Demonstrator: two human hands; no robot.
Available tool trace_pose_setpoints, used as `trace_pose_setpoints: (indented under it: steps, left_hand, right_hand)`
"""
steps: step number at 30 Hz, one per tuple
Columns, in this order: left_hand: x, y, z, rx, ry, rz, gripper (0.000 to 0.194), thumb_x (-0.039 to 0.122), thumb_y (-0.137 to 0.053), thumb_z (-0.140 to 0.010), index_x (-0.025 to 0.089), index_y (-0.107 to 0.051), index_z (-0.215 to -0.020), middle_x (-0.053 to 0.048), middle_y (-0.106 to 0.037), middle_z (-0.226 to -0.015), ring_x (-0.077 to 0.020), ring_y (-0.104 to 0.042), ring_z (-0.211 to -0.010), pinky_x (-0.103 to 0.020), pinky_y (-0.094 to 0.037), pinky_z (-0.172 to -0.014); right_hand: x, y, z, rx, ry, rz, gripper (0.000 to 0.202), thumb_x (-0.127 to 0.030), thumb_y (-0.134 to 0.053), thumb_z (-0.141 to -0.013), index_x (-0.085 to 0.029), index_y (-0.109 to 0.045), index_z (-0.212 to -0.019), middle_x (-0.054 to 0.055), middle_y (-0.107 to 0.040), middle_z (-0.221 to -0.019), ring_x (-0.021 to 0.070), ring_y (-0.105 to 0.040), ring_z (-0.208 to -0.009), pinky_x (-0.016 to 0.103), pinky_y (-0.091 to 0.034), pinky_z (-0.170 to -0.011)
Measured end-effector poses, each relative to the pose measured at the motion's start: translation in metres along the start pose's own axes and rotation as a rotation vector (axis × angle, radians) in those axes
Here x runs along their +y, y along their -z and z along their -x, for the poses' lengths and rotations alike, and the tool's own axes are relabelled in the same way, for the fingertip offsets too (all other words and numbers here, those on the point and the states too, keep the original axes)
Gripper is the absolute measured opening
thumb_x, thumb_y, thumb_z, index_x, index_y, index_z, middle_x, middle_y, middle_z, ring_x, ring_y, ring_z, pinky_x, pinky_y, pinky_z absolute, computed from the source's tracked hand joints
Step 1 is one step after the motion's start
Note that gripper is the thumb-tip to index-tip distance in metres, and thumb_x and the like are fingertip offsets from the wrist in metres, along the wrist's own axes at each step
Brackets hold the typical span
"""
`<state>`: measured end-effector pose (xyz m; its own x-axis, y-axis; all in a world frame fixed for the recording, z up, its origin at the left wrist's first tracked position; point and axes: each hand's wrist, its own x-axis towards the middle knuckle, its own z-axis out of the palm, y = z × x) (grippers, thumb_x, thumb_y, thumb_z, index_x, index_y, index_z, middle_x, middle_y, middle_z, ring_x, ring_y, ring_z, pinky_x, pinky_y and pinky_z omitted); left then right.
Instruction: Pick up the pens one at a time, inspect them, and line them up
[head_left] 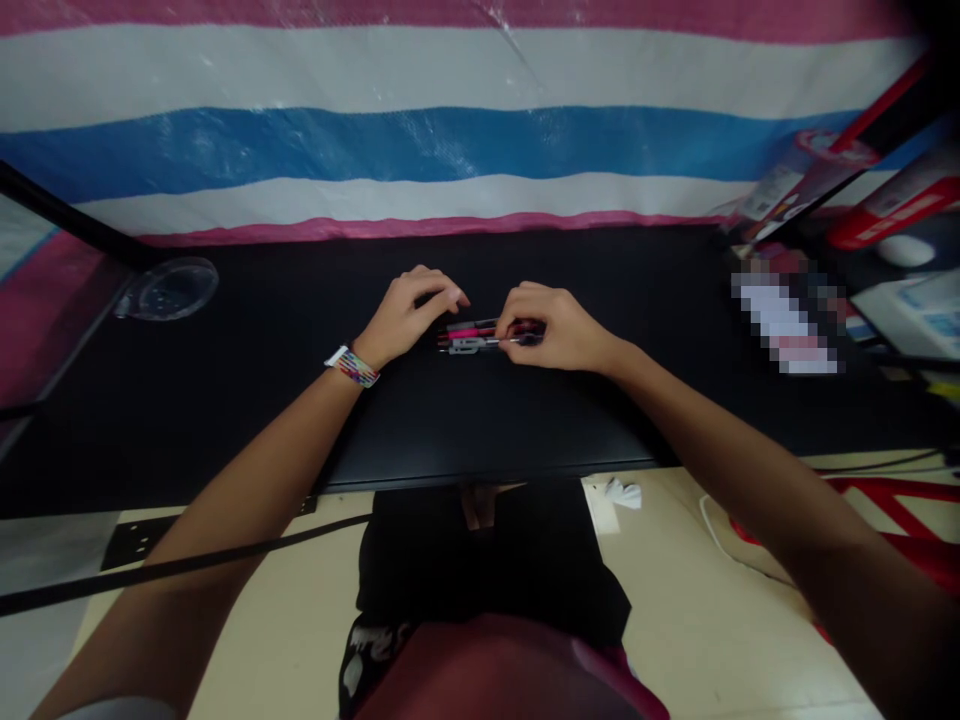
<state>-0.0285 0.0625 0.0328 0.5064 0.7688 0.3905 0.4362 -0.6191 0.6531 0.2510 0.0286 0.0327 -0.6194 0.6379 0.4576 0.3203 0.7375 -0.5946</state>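
Several pens (469, 335), one with a pink part and one with a grey clip, lie side by side on the black table (450, 430). My right hand (559, 328) is closed over their right part, thumb and fingers pinching the nearest pen, the one with the grey clip. Just left of the pens, my left hand (411, 310) rests on the table with its fingers loosely curved and apart, holding nothing. A colourful band is on my left wrist.
A clear plastic lid or dish (171, 290) lies at the back left. On the right stand a clear container (780, 195), a red-and-white cylinder (896, 200) and a white box (915, 312). A striped sheet (420, 140) hangs behind the table.
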Motion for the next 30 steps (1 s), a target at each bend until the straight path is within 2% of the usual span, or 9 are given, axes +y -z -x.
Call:
trace_pose_setpoints:
  steps: [3,6,11,15,19,25,30]
  left_hand:
    - [0.009,-0.005,0.002,0.024,-0.015,0.018,0.040,0.061,-0.067,-0.108,0.027,-0.085,-0.100,-0.006,-0.084,-0.096,-0.0270,-0.076,-0.100,-0.047,-0.056,-0.103]
    - [0.013,-0.010,0.003,0.089,-0.024,-0.016,0.030,0.055,-0.079,-0.101,0.026,-0.085,-0.100,-0.006,-0.085,-0.102,-0.0270,-0.077,-0.100,-0.046,-0.058,-0.101]
    - [0.010,-0.010,0.001,0.190,-0.019,-0.066,0.022,0.046,-0.078,-0.102,0.025,-0.083,-0.101,-0.005,-0.085,-0.105,-0.0265,-0.076,-0.102,-0.045,-0.058,-0.101]
    - [0.006,-0.005,0.000,0.216,-0.046,-0.085,0.019,0.043,-0.078,-0.103,0.025,-0.082,-0.102,-0.004,-0.085,-0.106,-0.0263,-0.076,-0.102,-0.046,-0.057,-0.104]
    - [0.004,-0.003,0.000,0.228,-0.060,-0.110,0.021,0.045,-0.078,-0.102,0.025,-0.082,-0.100,-0.004,-0.085,-0.104,-0.0262,-0.075,-0.100,-0.045,-0.057,-0.101]
    - [0.001,-0.002,0.001,0.208,0.000,-0.065,0.025,0.050,-0.079,-0.100,0.024,-0.081,-0.098,-0.005,-0.084,-0.102,-0.0260,-0.076,-0.097,-0.042,-0.057,-0.093]
    - [-0.001,-0.002,0.001,0.142,0.025,-0.078,0.035,0.059,-0.072,-0.103,0.024,-0.079,-0.098,-0.005,-0.082,-0.100,-0.0259,-0.073,-0.095,-0.042,-0.056,-0.092]
  right_hand:
    - [0.006,0.003,-0.001,0.092,-0.091,0.052,0.002,-0.028,-0.077,-0.089,-0.026,-0.078,-0.089,0.003,-0.076,-0.087,0.0234,-0.064,-0.084,0.038,-0.049,-0.081]
    - [0.013,0.006,-0.001,0.180,-0.175,0.038,0.012,-0.038,-0.080,-0.092,-0.026,-0.080,-0.090,0.003,-0.075,-0.083,0.0224,-0.061,-0.082,0.037,-0.048,-0.079]
    - [0.023,0.011,-0.004,0.313,-0.366,-0.285,0.035,-0.059,-0.084,-0.093,-0.025,-0.085,-0.094,0.003,-0.074,-0.081,0.0188,-0.061,-0.073,0.035,-0.048,-0.069]
    - [0.026,0.013,-0.006,0.365,-0.496,-0.590,0.031,-0.051,-0.094,-0.084,-0.023,-0.088,-0.095,0.003,-0.076,-0.081,0.0156,-0.061,-0.068,0.031,-0.051,-0.061]
    - [0.026,0.013,-0.006,0.403,-0.564,-0.755,0.030,-0.045,-0.099,-0.078,-0.023,-0.089,-0.097,0.006,-0.082,-0.090,0.0182,-0.069,-0.076,0.033,-0.061,-0.064]
    - [0.030,0.010,-0.007,0.428,-0.537,-0.746,0.035,-0.043,-0.105,-0.071,-0.022,-0.090,-0.094,0.009,-0.085,-0.092,0.0217,-0.077,-0.084,0.038,-0.069,-0.077]
    - [0.031,0.008,-0.007,0.438,-0.530,-0.696,0.038,-0.047,-0.106,-0.070,-0.023,-0.090,-0.094,0.007,-0.085,-0.089,0.0235,-0.077,-0.083,0.042,-0.071,-0.078]
